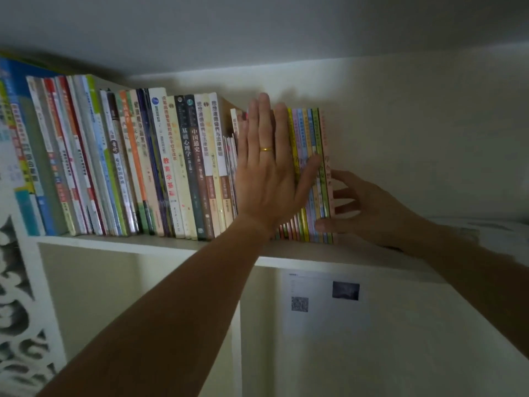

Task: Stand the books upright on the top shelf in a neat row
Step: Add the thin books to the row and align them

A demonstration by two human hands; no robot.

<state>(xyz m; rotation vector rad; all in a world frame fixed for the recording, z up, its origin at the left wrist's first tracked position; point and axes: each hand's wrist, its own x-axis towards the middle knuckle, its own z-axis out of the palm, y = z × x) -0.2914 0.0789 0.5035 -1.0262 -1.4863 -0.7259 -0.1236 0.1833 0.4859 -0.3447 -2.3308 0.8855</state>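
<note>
While books [177, 164] fill top shelf [120, 244], both hands flat; L hand [267, 173], R hand [369, 207]

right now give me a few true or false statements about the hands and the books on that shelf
1. The left hand lies flat against the book spines with straight fingers. True.
2. The right hand is at the right end of the thin colourful books. True.
3. The left hand wears no ring. False: a gold ring is on one finger.
4. The books lie in a flat pile. False: they stand on the top shelf.
5. A sheet of paper hangs below the shelf. True.
</note>
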